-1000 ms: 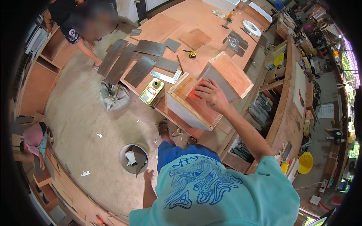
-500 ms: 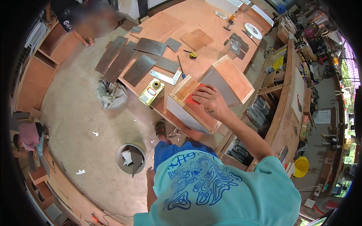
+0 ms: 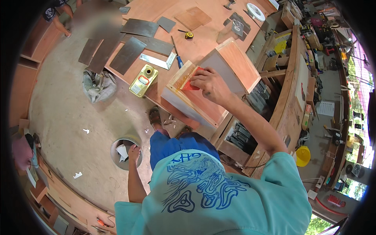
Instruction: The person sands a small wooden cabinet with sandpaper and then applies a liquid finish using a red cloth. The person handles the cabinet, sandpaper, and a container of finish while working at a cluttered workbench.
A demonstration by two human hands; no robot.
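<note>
While the left hand (image 3: 134,154) is held near the bin (image 3: 114,152), its grip impossible to tell, a flat red scraper (image 3: 188,85) is pinched in the right hand (image 3: 210,85), left of its knuckles, atop the wooden box (image 3: 207,105), elongated upper-left to lower-right; its far end is coated with glossy amber film (image 3: 183,80).

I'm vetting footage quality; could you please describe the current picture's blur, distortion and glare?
Head view: right hand fairly sharp, smeared patch at upper left; head view: wooden bench at right bows; head view: daylight washes out parts of the far-right opening.
</note>
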